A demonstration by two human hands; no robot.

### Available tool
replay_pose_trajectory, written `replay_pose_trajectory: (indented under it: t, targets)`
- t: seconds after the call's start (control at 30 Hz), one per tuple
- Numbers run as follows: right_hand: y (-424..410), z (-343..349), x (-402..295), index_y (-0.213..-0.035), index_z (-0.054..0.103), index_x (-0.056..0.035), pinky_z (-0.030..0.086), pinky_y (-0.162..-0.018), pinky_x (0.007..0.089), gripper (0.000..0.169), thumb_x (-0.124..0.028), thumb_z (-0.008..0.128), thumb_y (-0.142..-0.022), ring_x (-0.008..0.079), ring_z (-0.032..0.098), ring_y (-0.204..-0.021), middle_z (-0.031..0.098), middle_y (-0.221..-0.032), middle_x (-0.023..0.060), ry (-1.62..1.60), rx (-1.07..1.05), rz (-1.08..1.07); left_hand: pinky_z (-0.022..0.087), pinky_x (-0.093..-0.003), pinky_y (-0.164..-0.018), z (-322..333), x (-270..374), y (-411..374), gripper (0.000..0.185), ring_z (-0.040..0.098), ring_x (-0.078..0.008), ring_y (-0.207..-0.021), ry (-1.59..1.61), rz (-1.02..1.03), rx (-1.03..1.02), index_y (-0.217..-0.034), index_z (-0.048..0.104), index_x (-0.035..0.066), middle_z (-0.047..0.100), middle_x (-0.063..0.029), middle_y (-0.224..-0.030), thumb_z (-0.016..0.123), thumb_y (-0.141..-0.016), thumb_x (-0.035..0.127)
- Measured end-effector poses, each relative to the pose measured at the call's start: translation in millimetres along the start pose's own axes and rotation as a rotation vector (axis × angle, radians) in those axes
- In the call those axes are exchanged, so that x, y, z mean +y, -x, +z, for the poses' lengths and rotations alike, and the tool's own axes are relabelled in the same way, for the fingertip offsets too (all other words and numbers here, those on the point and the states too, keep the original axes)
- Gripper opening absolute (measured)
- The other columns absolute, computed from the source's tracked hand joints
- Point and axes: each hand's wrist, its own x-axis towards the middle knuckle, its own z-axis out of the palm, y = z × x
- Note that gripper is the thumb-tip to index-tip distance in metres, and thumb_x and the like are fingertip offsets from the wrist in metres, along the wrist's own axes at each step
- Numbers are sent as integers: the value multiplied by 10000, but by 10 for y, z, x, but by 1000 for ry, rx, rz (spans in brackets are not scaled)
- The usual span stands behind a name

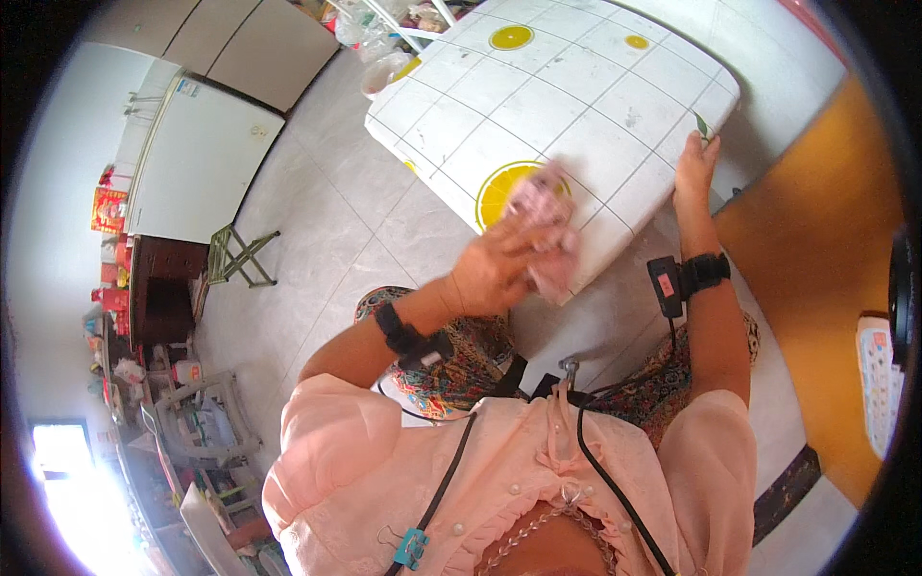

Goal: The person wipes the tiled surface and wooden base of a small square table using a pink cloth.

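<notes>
My left hand [493,270] is shut on a crumpled pink cloth [547,209], blurred at its far end. The cloth lies over the near part of a white tabletop [576,122] with a grid of dark lines and printed lemon slices. It partly covers the largest yellow slice print [497,191]. My right hand [695,169] grips the table's right edge beside a printed green leaf [701,124]. Its thumb side rests at the rim, and the other fingers are mostly hidden beneath. Both wrists wear black straps with small devices.
A folding stool [241,258] stands on the grey tiled floor [338,194] to the left, near a white refrigerator [205,158]. Plastic bags [367,36] and a white rack sit beyond the table. An orange-brown panel [828,288] rises at the right. Dark cables hang over my chest.
</notes>
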Motion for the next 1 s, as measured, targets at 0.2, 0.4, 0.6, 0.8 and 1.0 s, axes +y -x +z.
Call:
replay_pose_trajectory:
  t: [0.2, 0.4, 0.6, 0.8, 1.0]
  targets:
    - [19, 30, -5, -1266, 176, 89, 277, -961, 373, 583, -259, 407, -859, 375, 356, -1152, 317, -1248, 300, 55, 0, -40, 366, -397, -908, -270, -746, -93, 509, 473, -308, -1052, 140, -246, 65, -1114, 490, 84, 532, -98, -1092, 546, -626, -48]
    - [-33, 87, 8, -1255, 166, 112, 273, -966, 367, 583, -241, 407, -858, 386, 354, -1151, 318, -1245, 307, 45, 40, -36, 171, -445, -1020, -259, -1311, -189, 495, 275, -336, -1216, -159, -455, 32, -1157, 479, 105, 332, -182, -1288, 459, -665, 50]
    - [-92, 84, 121, -1255, 152, 122, 266, -972, 367, 605, -248, 412, -853, 394, 323, -1172, 284, -1262, 318, 42, 20, -56, 245, -416, -1002, 201, 441, -719, 453, 304, -338, -1208, -21, 111, -115, -1105, 500, 62, 393, -161, -1229, 568, -657, 83]
    - [-38, 93, 52, -1252, 166, 95, 307, -938, 384, 578, -231, 423, -850, 414, 386, -1101, 362, -1192, 313, 10, 87, -95, 151, -422, -1033, 110, 152, -517, 429, 187, -336, -1268, 210, -35, -287, -1192, 464, 99, 280, -154, -1342, 501, -767, 141]
    - [7, 126, -22, -1254, 156, 88, 293, -944, 377, 586, -214, 442, -841, 408, 378, -1109, 347, -1203, 320, -88, 64, -30, 26, -447, -1038, 168, -893, -1071, 437, 27, -349, -1293, -414, -265, -233, -1229, 428, 262, 176, -176, -1380, 458, -793, 258]
